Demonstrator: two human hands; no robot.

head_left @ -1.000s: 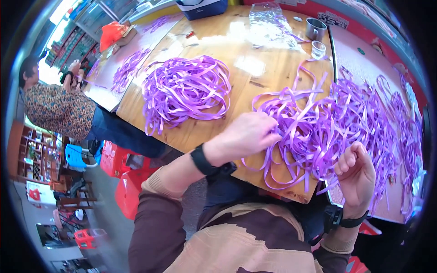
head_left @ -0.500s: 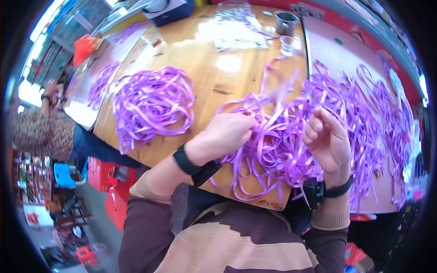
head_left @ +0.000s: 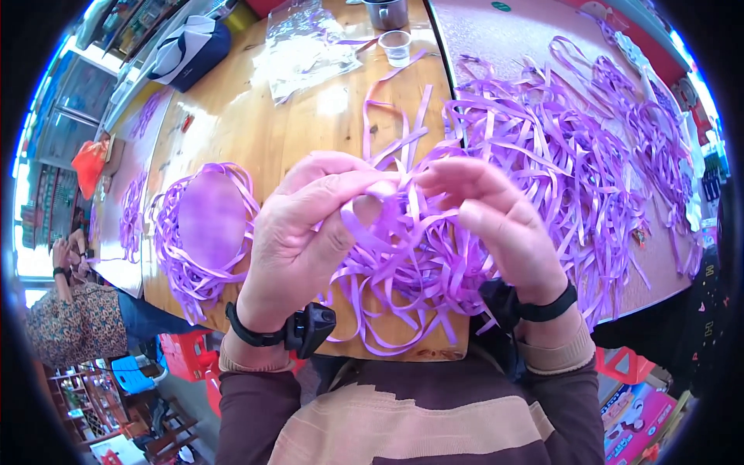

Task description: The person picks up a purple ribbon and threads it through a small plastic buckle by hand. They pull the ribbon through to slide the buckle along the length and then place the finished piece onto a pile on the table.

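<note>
The left hand (head_left: 298, 232) pinches a flat, shiny purple ribbon (head_left: 360, 225) in its grip, raised over a tangled purple ribbon heap (head_left: 542, 155) on the brown wooden table (head_left: 298, 124), probably to clear other strands. The right hand (head_left: 504, 221) has a slack grip nearby, thumb and fingers apart. Counted: one separate purple ribbon bundle (head_left: 172, 252), one silver metal mug (head_left: 387, 15), one clear plastic cup (head_left: 395, 51).

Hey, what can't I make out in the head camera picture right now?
In the head view:
Ribbon at the left hand: that hand hides its pinched part.
Right hand: ribbons crowd behind it, so whether it touches one is unclear.
Left pile: its middle is blurred out.
Mug: its top is cut off by the upper edge.
</note>
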